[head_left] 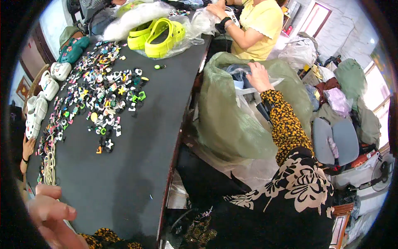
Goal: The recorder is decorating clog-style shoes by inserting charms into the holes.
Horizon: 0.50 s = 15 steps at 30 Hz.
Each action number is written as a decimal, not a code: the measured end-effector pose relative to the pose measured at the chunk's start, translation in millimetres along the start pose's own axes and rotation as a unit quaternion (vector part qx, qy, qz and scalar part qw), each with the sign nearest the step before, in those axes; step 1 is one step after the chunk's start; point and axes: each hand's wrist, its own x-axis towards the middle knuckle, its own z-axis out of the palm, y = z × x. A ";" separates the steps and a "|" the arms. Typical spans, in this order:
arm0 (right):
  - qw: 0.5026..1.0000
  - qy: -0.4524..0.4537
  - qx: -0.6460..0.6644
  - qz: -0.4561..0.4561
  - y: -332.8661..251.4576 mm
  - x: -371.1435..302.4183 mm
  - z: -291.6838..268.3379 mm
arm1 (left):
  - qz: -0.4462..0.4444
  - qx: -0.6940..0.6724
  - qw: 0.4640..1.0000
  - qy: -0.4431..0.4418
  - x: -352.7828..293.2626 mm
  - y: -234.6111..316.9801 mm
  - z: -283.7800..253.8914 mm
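Note:
My right hand reaches over the mouth of a large green woven sack. Its fingers bend down onto a clear plastic bag that holds blue shoes; the thumb is hidden. Low on the left, close to the camera and out of focus, my left hand is raised over the table's near corner. Its bent fingers stand apart with nothing visible between them. Just beyond it lies a bundle of beige cord.
Small colourful shoe charms are strewn over the dark table. Lime-green clogs sit on plastic at its far end. White clogs line the left edge, near another person's hand. A person in yellow works beyond the sack.

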 end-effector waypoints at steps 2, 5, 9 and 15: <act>0.997 -0.005 -0.076 -0.012 15.5 3.4 13.3 | -0.040 0.037 0.996 0.065 -4.1 -1.8 11.7; 0.997 -0.012 -0.072 0.025 20.3 13.3 26.3 | -0.043 -0.003 0.999 0.010 7.9 19.9 6.3; 0.989 0.025 0.064 0.130 52.2 25.6 48.0 | -0.155 0.041 0.977 0.144 7.6 21.5 30.5; 0.961 0.147 0.169 0.161 69.0 43.1 18.4 | -0.125 0.019 0.962 0.242 4.4 7.2 36.8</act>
